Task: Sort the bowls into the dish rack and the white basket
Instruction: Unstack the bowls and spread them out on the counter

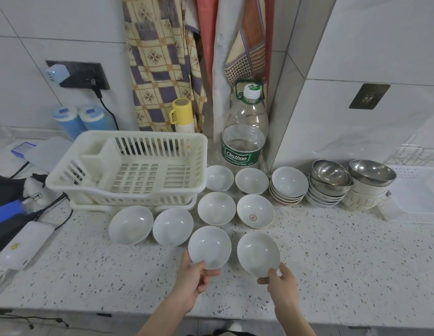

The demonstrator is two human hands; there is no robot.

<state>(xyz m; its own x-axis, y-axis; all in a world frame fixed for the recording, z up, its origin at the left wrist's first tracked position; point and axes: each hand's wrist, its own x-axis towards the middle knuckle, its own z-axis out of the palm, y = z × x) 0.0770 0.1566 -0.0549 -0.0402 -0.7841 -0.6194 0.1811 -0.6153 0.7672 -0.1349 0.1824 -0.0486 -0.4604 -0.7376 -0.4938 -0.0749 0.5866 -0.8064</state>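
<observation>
Pickup step, bottom centre of frame. Left hand (195,278) pinching near rim of a white bowl (209,247); right hand (280,278) pinching rim of its neighbour bowl (258,253). Loose bowls (216,208) and stacks (328,181) at centre and right. Dish rack (128,166) empty at centre left. Next, probably: lift both, carry to rack or basket (419,190). Basket cut off at right edge; whether bowls clear the counter (344,251), hard to tell.

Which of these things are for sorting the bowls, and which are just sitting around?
For the job:
left hand and right hand, each holding a white bowl
loose white bowls
stacked bowls
steel bowls
dish rack
white basket

Just lying about:
water bottle
yellow flask
blue canisters
charger
</observation>
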